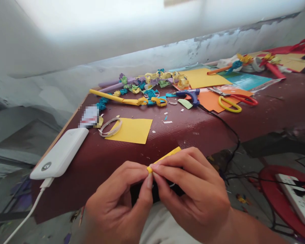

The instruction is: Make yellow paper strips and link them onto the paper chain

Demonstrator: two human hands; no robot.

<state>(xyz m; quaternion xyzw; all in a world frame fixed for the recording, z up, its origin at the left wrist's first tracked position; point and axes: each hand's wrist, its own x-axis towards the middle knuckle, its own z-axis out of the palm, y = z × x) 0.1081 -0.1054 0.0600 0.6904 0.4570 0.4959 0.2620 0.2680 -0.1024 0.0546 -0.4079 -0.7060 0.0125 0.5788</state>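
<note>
A narrow yellow paper piece (170, 154) is held between both hands, just in front of the table's near edge. My left hand (127, 195) pinches its left end between thumb and forefinger. On the right, my right hand (190, 186) grips the same piece with its thumb and fingertips, and the fingers cover much of it. The fingertips of the two hands nearly touch. Beyond them, a flat yellow paper sheet (133, 130) lies on the dark red table (177, 135), with a pale ring of tape or strip (110, 128) over its left corner.
A white power bank (61, 152) with a cable lies at the left edge. Behind are a blue glue gun (190, 95), scissors (230, 104), a rolled yellow stick (111, 96) and crumpled paper pieces. A power strip (298, 200) rests on a red stool (271, 183) at right.
</note>
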